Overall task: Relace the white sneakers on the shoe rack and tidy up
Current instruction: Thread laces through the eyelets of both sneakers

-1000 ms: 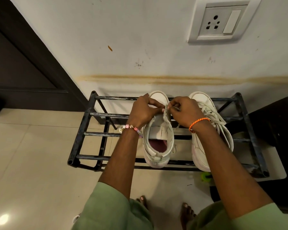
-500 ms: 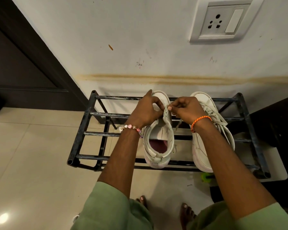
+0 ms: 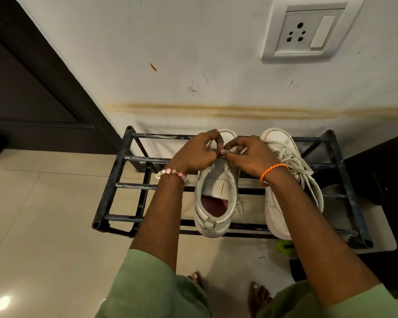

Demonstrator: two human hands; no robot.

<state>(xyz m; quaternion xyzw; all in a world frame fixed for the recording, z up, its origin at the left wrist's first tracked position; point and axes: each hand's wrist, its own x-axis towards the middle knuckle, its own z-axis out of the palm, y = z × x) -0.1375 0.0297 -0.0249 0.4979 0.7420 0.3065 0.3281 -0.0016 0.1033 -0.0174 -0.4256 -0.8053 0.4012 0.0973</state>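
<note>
resting on the top bars of a black metal shoe rack (image 3: 115, 180), the unlaced white sneaker (image 3: 215, 203) sits heel toward the camera, its collar gaping and a dark pink insole visible inside. its leather-like upper looks scuffed and grey at the edges, and a pale rectangular tag lies on the tongue; any writing on it is too small to read. both hands meet over the front of this shoe. the left hand (image 3: 197, 152) has its fingers curled, thumb and forefinger pinching at something small there, and the right hand (image 3: 251, 157) is curled the same way, its fingertips touching the left's; the lace end itself is hidden between them. a beaded bracelet (image 3: 171, 174) circles the left wrist, an orange braided thread (image 3: 272, 172) the right.

just beside it to the right, the second white sneaker (image 3: 292, 180) stands on the same rack, loose off-white laces (image 3: 292, 157) draped across its top. the rack is tubular, with chipped paint and open ends, set against a stained white wall (image 3: 193, 65) that bears a white socket plate with a switch (image 3: 308, 31). glossy cream tiles (image 3: 44, 226) cover the floor, where a small green object (image 3: 284, 245) lies under the rack.
</note>
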